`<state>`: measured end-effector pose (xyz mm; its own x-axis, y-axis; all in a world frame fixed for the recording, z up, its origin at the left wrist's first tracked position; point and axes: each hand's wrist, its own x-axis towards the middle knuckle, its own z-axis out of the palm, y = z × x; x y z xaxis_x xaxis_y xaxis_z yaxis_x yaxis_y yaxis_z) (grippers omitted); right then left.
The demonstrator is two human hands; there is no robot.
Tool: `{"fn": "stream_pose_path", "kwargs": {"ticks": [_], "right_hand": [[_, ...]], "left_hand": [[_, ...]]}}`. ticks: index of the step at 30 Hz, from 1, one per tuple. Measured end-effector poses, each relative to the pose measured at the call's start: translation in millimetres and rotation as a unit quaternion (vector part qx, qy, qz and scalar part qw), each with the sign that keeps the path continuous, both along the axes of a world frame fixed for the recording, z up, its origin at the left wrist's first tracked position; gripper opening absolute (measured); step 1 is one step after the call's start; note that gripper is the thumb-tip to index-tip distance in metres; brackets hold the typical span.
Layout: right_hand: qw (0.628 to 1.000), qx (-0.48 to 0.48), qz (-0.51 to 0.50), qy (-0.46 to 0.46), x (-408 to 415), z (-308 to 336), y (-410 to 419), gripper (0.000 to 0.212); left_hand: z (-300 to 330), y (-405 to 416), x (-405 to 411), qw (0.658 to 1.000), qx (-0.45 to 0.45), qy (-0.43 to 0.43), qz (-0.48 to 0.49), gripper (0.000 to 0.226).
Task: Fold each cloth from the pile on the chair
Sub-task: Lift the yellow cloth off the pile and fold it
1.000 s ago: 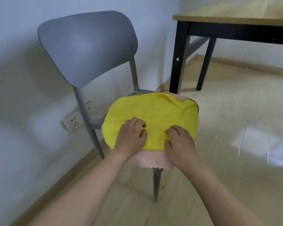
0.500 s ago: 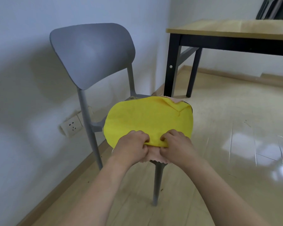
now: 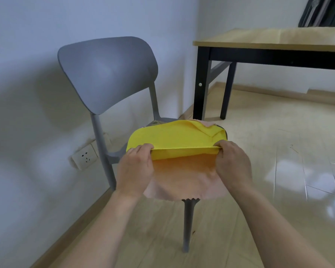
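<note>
The pale wooden floor [image 3: 259, 151] is spreading under everything, and the white wall [image 3: 27, 74] is standing behind the grey plastic chair [image 3: 106, 72], which I am taking as the landmark. The chair is showing its curved backrest and one thin front leg, and its seat is almost fully covered by cloths. To the right of the chair and further back, a light wooden table with black metal legs [image 3: 269, 43] is standing near the corner of the room. On the wall to the left of the chair, low beside its rear leg, a white wall socket [image 3: 85, 157] is sitting. On the chair seat, the bright yellow soft cloth [image 3: 172, 137] is lying on top of the pile, with its near edge lifted up from the seat and its far right corner turned over. Under it, the pale pink cloth with a zigzag edge [image 3: 184, 178] is lying flat on the seat, and its near part is hanging a little over the front edge of the chair. The left hand [image 3: 134, 169] is pinching the near left part of the yellow cloth's lifted edge between thumb and curled fingers. The right hand [image 3: 233, 163] is pinching the near right part of the same edge in the same way, with fingers curled around the fabric.
</note>
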<state>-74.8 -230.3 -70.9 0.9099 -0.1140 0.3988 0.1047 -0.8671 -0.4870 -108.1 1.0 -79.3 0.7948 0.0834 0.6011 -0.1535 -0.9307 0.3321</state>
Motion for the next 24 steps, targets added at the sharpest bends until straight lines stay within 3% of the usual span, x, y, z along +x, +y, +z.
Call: {"fn": "stream_pose_path", "kwargs": {"ticks": [4, 8, 10, 14, 19, 21, 24], "right_hand": [[0.998, 0.024, -0.063, -0.010, -5.3, 0.9, -13.3, 0.034], [0.992, 0.055, -0.110, -0.018, -10.1, -6.8, -26.4, 0.032], [0.984, 0.119, -0.132, -0.031, -11.5, -5.5, -30.6, 0.033], [0.932, 0.300, -0.179, -0.097, -15.3, 12.5, -32.2, 0.034], [0.878, 0.405, -0.159, -0.202, -30.6, 30.7, -29.1, 0.030], [0.882, 0.404, -0.142, -0.198, -35.7, 34.4, -32.5, 0.030], [0.933, 0.328, -0.132, -0.071, -35.3, 31.3, -43.7, 0.028]], "left_hand": [[-1.4, 24.1, -8.7, 0.994, -0.075, 0.016, 0.083, 0.027], [2.2, 29.9, -18.6, 0.990, -0.114, -0.029, 0.076, 0.029], [4.3, 27.7, -25.2, 0.988, -0.135, -0.043, 0.060, 0.029], [7.8, 26.2, -37.1, 0.976, -0.198, -0.065, 0.062, 0.017], [17.8, 26.6, -49.1, 0.963, -0.230, -0.130, 0.049, 0.020], [24.8, 24.2, -52.3, 0.956, -0.253, -0.131, 0.068, 0.019], [27.8, 22.3, -51.4, 0.957, -0.265, -0.052, 0.104, 0.019]]}}
